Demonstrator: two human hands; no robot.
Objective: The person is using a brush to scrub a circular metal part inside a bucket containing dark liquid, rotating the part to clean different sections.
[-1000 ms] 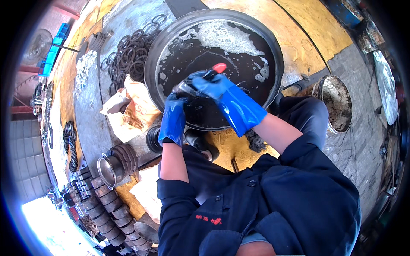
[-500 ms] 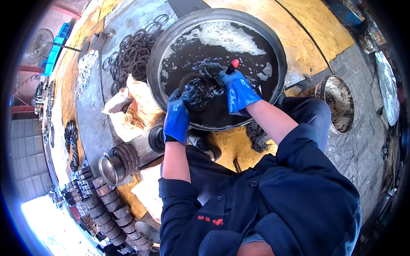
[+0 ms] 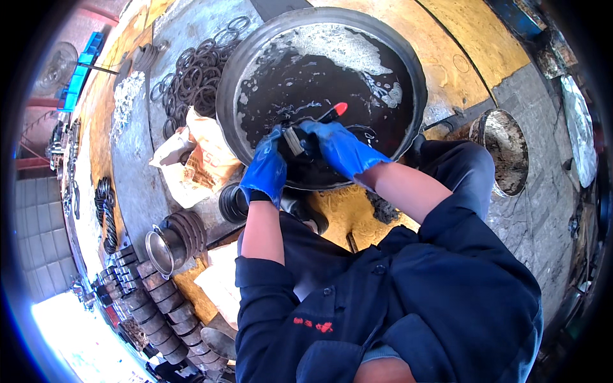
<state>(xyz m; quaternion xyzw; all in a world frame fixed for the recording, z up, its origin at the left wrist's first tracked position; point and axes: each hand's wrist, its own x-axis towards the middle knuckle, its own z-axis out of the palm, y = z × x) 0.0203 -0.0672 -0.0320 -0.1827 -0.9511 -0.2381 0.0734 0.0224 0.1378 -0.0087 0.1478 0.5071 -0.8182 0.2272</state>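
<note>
Both my hands wear blue rubber gloves and are over the near side of a wide round metal basin (image 3: 228, 102) of black, foamy liquid. In my left hand (image 3: 267, 165) is a dark ring (image 3: 294, 141), now turned so that a grey, shiny side of it shows. My right hand (image 3: 338, 148) grips a black-handled tool (image 3: 329, 115) with a red end and presses close against the ring. The tool's working end is hidden behind the glove and ring.
Left of the basin lie a heap of dark rings (image 3: 198, 73) and a torn paper sack (image 3: 204, 159). Stacked rings (image 3: 233, 203) stand near my left forearm, and rows of metal cylinders (image 3: 159, 306) at lower left. A dirty bucket (image 3: 501, 153) lies tipped at the right.
The ring has been turned from facing up to edge-on and lifted out of the liquid. My right hand has moved left and nearer to my left hand, with the tool.
</note>
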